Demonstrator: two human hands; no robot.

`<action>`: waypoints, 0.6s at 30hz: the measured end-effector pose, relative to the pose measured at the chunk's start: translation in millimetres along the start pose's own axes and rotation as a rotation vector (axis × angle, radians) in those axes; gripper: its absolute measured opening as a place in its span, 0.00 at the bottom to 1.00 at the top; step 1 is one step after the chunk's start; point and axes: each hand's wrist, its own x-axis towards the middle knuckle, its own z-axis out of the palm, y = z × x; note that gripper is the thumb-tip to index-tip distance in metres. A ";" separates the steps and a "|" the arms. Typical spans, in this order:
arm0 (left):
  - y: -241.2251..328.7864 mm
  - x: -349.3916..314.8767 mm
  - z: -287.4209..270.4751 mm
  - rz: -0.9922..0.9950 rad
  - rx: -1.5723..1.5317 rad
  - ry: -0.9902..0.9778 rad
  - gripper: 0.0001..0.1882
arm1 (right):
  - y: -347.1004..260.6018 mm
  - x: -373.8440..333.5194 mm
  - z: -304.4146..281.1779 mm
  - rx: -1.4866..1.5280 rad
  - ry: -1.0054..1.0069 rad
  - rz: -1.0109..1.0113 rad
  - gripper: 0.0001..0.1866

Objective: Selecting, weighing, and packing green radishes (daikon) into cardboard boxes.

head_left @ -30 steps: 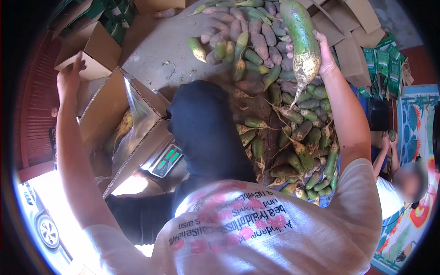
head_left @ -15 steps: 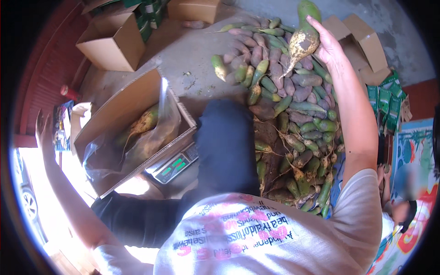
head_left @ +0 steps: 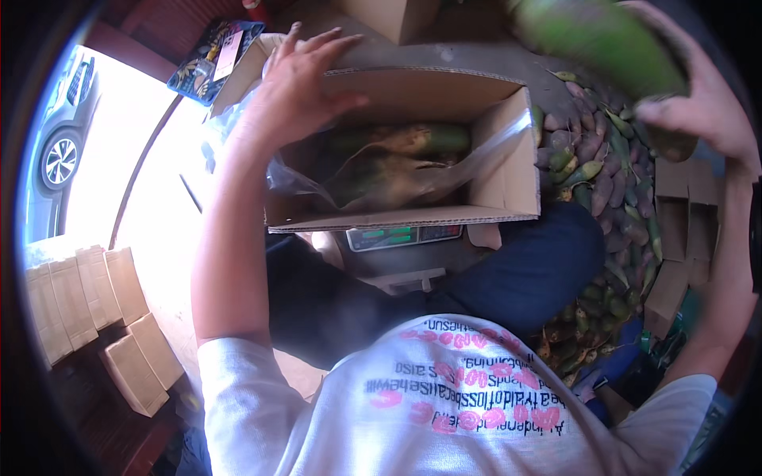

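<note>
At the upper right my right hand (head_left: 706, 107) is closed round a large green radish (head_left: 599, 47), smeared by motion and partly cut off by the view's edge. My left hand (head_left: 294, 91) has its fingers spread and holds nothing; it hovers by the left end of an open cardboard box (head_left: 508, 178). Inside that box, several green radishes with soil-brown patches (head_left: 429, 141) lie in a clear plastic liner (head_left: 305, 178). Beneath the box sits a digital scale (head_left: 397, 236) with a green lit display.
A heap of green and purplish radishes (head_left: 607, 186) spreads over the floor to the right. Beyond it lie opened cartons (head_left: 675, 230). Another box (head_left: 389, 16) stands at the far side. Cardboard cartons (head_left: 87, 289) are at the left, and a parked car (head_left: 59, 159) shows outside.
The view has swung left toward the box. My right hand has carried the radish from above the heap toward the box. My left hand has come in beside the box's left end.
</note>
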 end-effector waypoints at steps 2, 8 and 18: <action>0.0 -5.9 3.9 -0.004 0.134 -0.117 0.41 | -41.5 48.4 41.3 -0.074 -0.443 -0.025 0.41; -26.4 -24.5 7.2 -0.031 0.196 -0.125 0.41 | -58.5 136.0 187.1 -0.559 -0.782 -0.020 0.38; -39.6 -44.3 10.2 -0.030 0.117 -0.032 0.45 | 26.8 160.5 375.0 -0.708 -0.419 -0.274 0.37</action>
